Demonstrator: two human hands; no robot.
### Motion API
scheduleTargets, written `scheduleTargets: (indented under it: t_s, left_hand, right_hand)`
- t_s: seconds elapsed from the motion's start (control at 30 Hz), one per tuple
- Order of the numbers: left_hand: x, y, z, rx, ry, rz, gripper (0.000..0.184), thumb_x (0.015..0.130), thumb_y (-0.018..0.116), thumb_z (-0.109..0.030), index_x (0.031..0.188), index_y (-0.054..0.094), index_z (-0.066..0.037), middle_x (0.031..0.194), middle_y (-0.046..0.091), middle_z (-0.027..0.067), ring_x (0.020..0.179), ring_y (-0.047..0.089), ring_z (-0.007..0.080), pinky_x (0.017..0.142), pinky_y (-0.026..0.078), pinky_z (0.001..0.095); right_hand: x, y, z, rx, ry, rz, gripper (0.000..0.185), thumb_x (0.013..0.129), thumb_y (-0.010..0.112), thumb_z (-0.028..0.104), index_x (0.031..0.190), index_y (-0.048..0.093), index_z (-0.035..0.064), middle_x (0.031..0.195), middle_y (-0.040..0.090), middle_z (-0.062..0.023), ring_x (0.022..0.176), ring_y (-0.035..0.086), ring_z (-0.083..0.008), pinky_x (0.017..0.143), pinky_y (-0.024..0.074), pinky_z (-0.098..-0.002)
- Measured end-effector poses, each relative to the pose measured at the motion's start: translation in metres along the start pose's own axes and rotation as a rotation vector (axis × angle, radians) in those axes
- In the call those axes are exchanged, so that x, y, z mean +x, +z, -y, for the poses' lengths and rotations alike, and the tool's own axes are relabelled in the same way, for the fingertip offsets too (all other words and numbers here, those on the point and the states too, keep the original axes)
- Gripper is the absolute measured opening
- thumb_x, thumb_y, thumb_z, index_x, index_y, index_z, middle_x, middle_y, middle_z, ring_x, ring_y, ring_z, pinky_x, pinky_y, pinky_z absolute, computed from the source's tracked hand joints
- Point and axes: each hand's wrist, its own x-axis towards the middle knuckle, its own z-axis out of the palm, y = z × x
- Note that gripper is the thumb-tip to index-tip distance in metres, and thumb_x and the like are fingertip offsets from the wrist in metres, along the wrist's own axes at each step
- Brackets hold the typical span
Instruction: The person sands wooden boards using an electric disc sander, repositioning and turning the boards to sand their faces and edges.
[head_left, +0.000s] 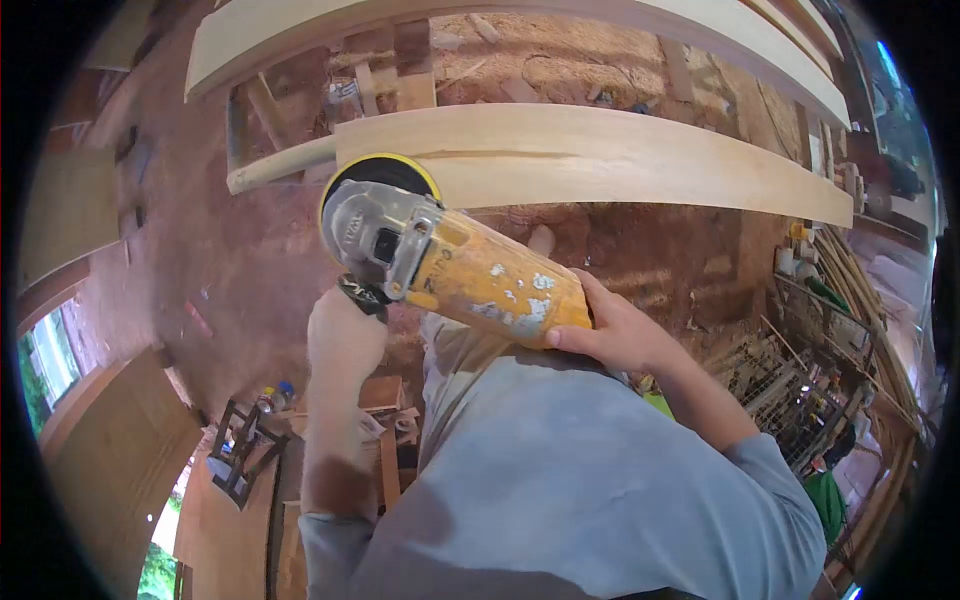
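Note:
A worn yellow angle grinder (500, 275) with a grey metal head is held up in front of my body. Its round black sanding pad (385, 172), rimmed in yellow, overlaps the left end of a pale wooden board (640, 155) in view; I cannot tell whether they touch. My left hand (345, 335) is closed around the black side handle (362, 296) near the head. At the rear of the body, my right hand (620, 325) grips the casing with the thumb on the near side. A dark streak runs along the board's face.
Another long board (520, 15) lies farther away. Wood offcuts and sawdust cover the reddish ground (250, 240). To the right stands a wire rack (800, 390) beside long thin sticks (850, 290). Wooden panels (120, 440) and a dark metal frame (240, 455) are at lower left.

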Motion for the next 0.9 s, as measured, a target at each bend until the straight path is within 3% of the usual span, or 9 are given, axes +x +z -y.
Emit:
scheduleTargets:
  t_s: [0.07, 0.13, 0.27, 0.4, 0.6, 0.7, 0.83, 0.9]
  left_hand:
    - [0.002, 0.003, -0.003, -0.006, 0.017, -0.011, 0.023, 0.082, 0.066, -0.013, 0.099, 0.07, 0.001, 0.088, 0.069, 0.0287, 0.091, 0.067, 0.0493, 0.078, 0.052, 0.0539]
    - [0.004, 0.007, -0.007, 0.001, 0.009, 0.064, 0.025, 0.08, 0.069, -0.017, 0.1, 0.072, -0.001, 0.095, 0.071, 0.0284, 0.096, 0.068, 0.0488, 0.083, 0.053, 0.0553]
    - [-0.004, 0.021, -0.051, -0.022, 0.182, 0.116, 0.025, 0.079, 0.071, -0.019, 0.095, 0.074, -0.001, 0.095, 0.071, 0.0289, 0.095, 0.068, 0.0484, 0.084, 0.054, 0.0545]
    - [0.004, 0.051, -0.09, 0.09, 0.21, 0.202, 0.029, 0.078, 0.073, -0.024, 0.091, 0.074, 0.003, 0.094, 0.072, 0.0291, 0.096, 0.07, 0.0469, 0.087, 0.055, 0.0538]
    - [-0.004, 0.088, -0.16, 0.185, 0.369, 0.38, 0.023, 0.079, 0.067, -0.015, 0.09, 0.072, 0.005, 0.096, 0.072, 0.0287, 0.096, 0.071, 0.0456, 0.089, 0.056, 0.0533]
    - [-0.01, 0.104, -0.183, 0.182, 0.455, 0.356, 0.023, 0.079, 0.066, -0.015, 0.091, 0.071, 0.004, 0.096, 0.072, 0.0285, 0.096, 0.071, 0.0452, 0.088, 0.056, 0.0529]
    - [-0.009, 0.128, -0.217, 0.229, 0.551, 0.443, 0.022, 0.08, 0.066, -0.013, 0.094, 0.073, 0.002, 0.102, 0.073, 0.025, 0.098, 0.072, 0.0427, 0.089, 0.057, 0.0521]
    - [-0.009, 0.142, -0.237, 0.241, 0.604, 0.449, 0.021, 0.08, 0.066, -0.013, 0.095, 0.073, 0.001, 0.103, 0.074, 0.024, 0.099, 0.073, 0.0419, 0.088, 0.058, 0.0517]
  right_hand:
    - [-0.003, -0.004, -0.004, -0.023, 0.008, -0.009, 0.096, 0.087, 0.078, 0.052, 0.155, 0.036, -0.0007, 0.141, 0.058, -0.0256, 0.133, 0.057, -0.0331, 0.111, 0.0441, -0.0415]
    - [-0.006, -0.009, -0.014, -0.045, 0.018, -0.014, 0.095, 0.087, 0.078, 0.05, 0.155, 0.036, -0.0012, 0.141, 0.058, -0.0254, 0.133, 0.057, -0.0324, 0.111, 0.0441, -0.0413]
    - [-0.032, -0.029, -0.041, 0.208, 0.033, -0.042, 0.091, 0.087, 0.08, 0.04, 0.155, 0.036, -0.0017, 0.144, 0.056, -0.0202, 0.134, 0.055, -0.0278, 0.113, 0.0428, -0.04]
    - [-0.067, -0.05, -0.076, 0.403, 0.083, -0.133, 0.089, 0.086, 0.082, 0.031, 0.155, 0.036, -0.0024, 0.146, 0.054, -0.0147, 0.136, 0.052, -0.0242, 0.114, 0.0411, -0.0391]
    - [-0.11, -0.076, -0.131, 0.6, 0.046, -0.235, 0.09, 0.085, 0.084, 0.025, 0.155, 0.036, -0.0028, 0.145, 0.055, -0.0132, 0.133, 0.053, -0.0215, 0.112, 0.0426, -0.037]
    - [-0.125, -0.082, -0.16, 0.623, 0.088, -0.284, 0.089, 0.084, 0.083, 0.024, 0.155, 0.036, -0.002, 0.143, 0.056, -0.0124, 0.13, 0.055, -0.021, 0.11, 0.0439, -0.0363]
    - [-0.145, -0.089, -0.193, 0.688, 0.11, -0.324, 0.089, 0.083, 0.082, 0.024, 0.155, 0.037, -0.0017, 0.142, 0.057, -0.0119, 0.13, 0.055, -0.0216, 0.11, 0.0438, -0.0367]
    - [-0.154, -0.09, -0.207, 0.614, 0.103, -0.436, 0.104, 0.078, 0.086, 0.051, 0.153, 0.039, -0.0025, 0.14, 0.058, -0.01, 0.126, 0.056, -0.0203, 0.106, 0.0456, -0.0348]
